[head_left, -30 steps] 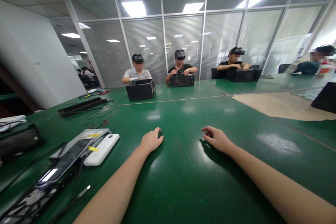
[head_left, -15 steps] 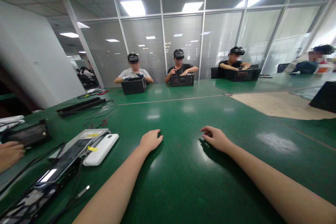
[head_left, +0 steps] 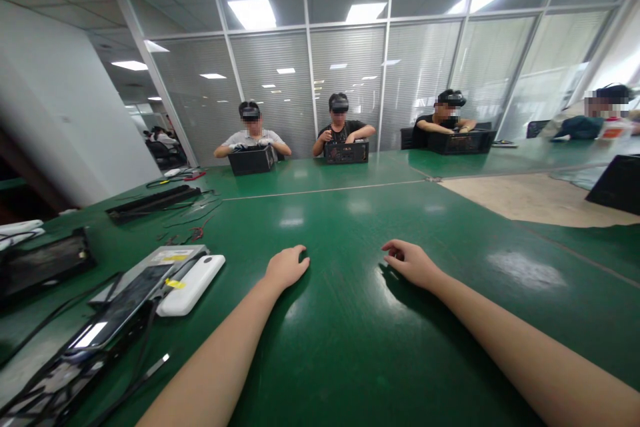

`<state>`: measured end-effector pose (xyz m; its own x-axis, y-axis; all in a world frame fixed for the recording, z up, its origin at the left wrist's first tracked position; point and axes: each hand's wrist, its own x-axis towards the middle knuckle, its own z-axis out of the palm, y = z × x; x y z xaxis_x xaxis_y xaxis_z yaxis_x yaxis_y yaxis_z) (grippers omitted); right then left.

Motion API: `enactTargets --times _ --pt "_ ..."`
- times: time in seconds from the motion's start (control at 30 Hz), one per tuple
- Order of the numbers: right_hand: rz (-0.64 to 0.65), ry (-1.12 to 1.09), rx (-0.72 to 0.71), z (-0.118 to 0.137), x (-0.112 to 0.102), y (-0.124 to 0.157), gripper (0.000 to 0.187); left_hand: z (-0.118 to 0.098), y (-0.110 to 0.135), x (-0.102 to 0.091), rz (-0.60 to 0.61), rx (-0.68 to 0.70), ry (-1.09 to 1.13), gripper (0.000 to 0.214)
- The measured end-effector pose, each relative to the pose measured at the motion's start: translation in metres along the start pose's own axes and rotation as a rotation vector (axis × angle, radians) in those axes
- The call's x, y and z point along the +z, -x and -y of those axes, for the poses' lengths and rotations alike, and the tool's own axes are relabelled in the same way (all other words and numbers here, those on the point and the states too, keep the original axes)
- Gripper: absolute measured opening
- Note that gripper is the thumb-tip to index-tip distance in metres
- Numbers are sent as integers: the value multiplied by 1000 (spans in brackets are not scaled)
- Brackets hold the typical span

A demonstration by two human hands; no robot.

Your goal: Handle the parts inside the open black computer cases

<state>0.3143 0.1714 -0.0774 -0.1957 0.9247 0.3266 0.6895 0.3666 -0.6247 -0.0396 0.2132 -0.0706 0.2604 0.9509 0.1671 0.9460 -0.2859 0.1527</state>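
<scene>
Both my forearms lie stretched out on the green table (head_left: 345,353). My left hand (head_left: 286,268) rests knuckles up, its fingers curled under into a loose fist with nothing in it. A short gap to its right, my right hand (head_left: 413,263) also rests on the table, fingers bent inward and holding nothing. The nearest things are a white power bank (head_left: 193,285) and a grey flat device (head_left: 150,270) to the left of my left hand.
A dark computer board with cables (head_left: 75,360) lies at the near left, and a black panel (head_left: 43,267) further left. Loose wires (head_left: 187,233) and a black bar (head_left: 153,203) lie beyond. Three people across the table work on black cases (head_left: 347,151). Another person sits at the far right.
My hands have stayed put. The person at the far left pulled their black case back toward themselves. Another person's hand showed at the left edge half a second ago and is gone.
</scene>
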Motion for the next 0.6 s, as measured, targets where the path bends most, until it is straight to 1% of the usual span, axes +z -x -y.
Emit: enactTargets --times 0.13,0.4,0.6 --pt "-6 4 -7 2 -1 1 24 -1 0 -1 9 -12 4 43" --pt "-8 16 -48 6 0 3 22 -1 -3 3 2 -67 -24 48" --pt "-21 62 -82 13 2 3 22 -4 -1 -3 8 -76 -16 42"
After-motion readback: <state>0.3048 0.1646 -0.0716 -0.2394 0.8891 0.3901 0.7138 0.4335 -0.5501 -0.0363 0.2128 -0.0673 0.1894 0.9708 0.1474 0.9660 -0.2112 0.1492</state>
